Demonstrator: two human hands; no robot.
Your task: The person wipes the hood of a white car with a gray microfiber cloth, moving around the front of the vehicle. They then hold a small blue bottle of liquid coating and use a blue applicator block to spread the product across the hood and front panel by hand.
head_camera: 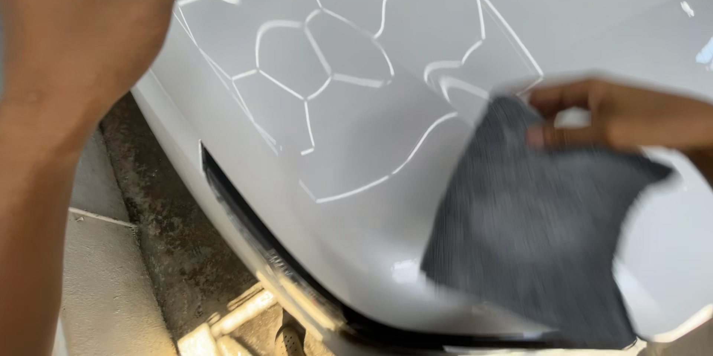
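Fingers [546, 114] of the right hand [616, 114] are pinched shut on the top edge of a grey cloth [531, 230], which hangs down and left from them over the glossy white car panel [356, 140]. The left hand [70, 36] is raised at the upper left, well apart from the cloth, holding nothing that can be seen; its fingers are mostly hidden. No containers are seen.

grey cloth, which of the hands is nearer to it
Right. The right hand pinches the grey cloth at its top edge; the left hand is raised far off at upper left, apart from it.
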